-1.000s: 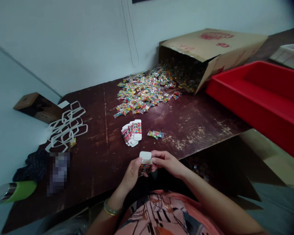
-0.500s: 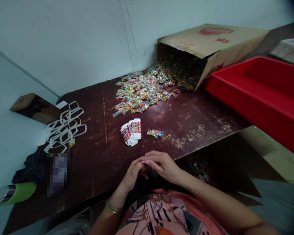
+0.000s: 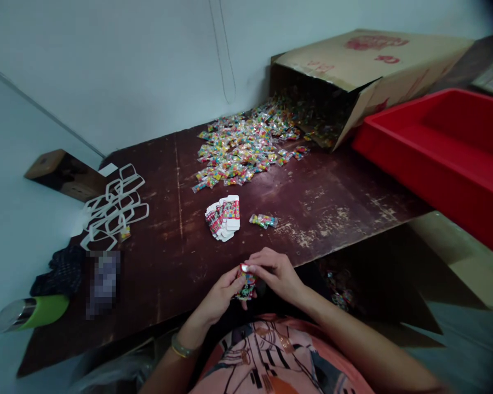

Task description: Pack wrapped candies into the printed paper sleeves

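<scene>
My left hand is closed around a small printed candy box, close to my body at the table's front edge. The fingers of my right hand pinch the white flap at the top of that box. Just beyond my hands lies a fanned stack of flat printed boxes with white flaps. To its right rest a few clear candy packets. Farther back spreads a large heap of similar candy packets.
An open cardboard carton lies on its side, candy packets at its mouth. A red plastic tray juts over the right edge. On the left are white plastic frames, a brown box, dark cloth and a green bottle.
The printed box in my hands has come into fuller view, its patterned front now showing. My hands have parted slightly, and the whole view has shifted a little.
</scene>
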### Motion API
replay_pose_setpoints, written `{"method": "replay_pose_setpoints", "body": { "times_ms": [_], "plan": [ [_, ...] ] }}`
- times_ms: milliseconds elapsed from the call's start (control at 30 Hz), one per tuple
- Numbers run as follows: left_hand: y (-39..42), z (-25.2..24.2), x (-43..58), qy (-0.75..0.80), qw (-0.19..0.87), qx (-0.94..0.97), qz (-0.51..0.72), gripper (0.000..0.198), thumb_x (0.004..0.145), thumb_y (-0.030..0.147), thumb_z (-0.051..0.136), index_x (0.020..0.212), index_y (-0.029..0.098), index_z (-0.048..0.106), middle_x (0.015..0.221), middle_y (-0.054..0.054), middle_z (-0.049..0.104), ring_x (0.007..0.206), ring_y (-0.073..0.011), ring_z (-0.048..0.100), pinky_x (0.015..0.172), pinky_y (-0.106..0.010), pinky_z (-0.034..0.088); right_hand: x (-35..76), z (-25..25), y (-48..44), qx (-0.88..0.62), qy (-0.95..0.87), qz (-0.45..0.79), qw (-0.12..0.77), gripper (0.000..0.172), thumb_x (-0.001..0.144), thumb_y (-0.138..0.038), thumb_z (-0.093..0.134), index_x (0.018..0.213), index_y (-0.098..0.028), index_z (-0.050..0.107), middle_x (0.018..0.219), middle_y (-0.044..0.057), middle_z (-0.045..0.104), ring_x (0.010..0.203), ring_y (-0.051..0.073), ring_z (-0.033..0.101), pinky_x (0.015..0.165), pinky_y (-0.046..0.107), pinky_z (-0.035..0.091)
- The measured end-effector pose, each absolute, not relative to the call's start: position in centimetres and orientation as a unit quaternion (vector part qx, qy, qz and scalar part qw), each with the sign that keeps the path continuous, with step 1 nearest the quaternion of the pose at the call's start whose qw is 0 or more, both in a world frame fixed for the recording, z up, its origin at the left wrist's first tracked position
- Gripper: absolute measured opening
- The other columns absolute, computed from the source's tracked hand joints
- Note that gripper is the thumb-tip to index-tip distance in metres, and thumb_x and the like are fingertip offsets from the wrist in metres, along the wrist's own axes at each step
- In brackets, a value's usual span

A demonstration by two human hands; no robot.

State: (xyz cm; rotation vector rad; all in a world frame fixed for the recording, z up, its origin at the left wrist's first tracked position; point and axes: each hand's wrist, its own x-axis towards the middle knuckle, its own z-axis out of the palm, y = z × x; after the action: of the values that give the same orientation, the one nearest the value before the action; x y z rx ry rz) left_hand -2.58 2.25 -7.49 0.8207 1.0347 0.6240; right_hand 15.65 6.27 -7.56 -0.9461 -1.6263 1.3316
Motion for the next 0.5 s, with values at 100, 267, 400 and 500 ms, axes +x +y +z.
{"method": "replay_pose_setpoints", "body": {
  "times_ms": [100,267,400,500],
  "plan": [
    [2.2,-7.2,-2.8,0.463,0.755,0.378,0.269,0.051,0.084,0.044,0.057,0.127,0.017,0.052,0.097,-0.009,0.062,0.077,-0.0192,0.061,0.052,-0.024,0.048,15.7,-7.3,6.0,-0.365,-0.690,0.494,0.383,0.019,0.088,-0.033,0.058,0.092,-0.026,0.075,0.092,0.004,0.073,0.083,0.018,0.065,0.078,0.031,0.051],
    [2.7,-7.0,-2.9,0.474,0.734,0.406,0.268,0.050,0.085,0.042,0.055,0.128,0.018,0.049,0.095,-0.007,0.058,0.080,-0.0194,0.060,0.053,-0.024,0.051,15.4,-7.8,6.8,-0.411,-0.647,0.525,0.370,0.019,0.086,-0.035,0.059,0.089,-0.023,0.074,0.083,0.003,0.073,0.073,0.018,0.067,0.071,0.029,0.051],
    [3.0,-7.2,-3.2,0.478,0.727,0.420,0.258,0.051,0.086,0.042,0.054,0.130,0.018,0.048,0.096,-0.007,0.057,0.080,-0.0188,0.059,0.055,-0.025,0.051,14.4,-9.1,6.7,-0.432,-0.590,0.544,0.411,0.018,0.083,-0.033,0.062,0.085,-0.020,0.073,0.084,0.004,0.072,0.076,0.018,0.066,0.072,0.028,0.051],
    [3.0,-7.6,-3.6,0.480,0.728,0.424,0.246,0.052,0.085,0.041,0.055,0.130,0.017,0.048,0.095,-0.007,0.058,0.078,-0.0177,0.058,0.053,-0.023,0.050,13.8,-10.4,6.5,-0.447,-0.527,0.598,0.406,0.021,0.083,-0.036,0.062,0.084,-0.017,0.072,0.080,0.004,0.071,0.072,0.017,0.064,0.067,0.027,0.050]
  ]
}}
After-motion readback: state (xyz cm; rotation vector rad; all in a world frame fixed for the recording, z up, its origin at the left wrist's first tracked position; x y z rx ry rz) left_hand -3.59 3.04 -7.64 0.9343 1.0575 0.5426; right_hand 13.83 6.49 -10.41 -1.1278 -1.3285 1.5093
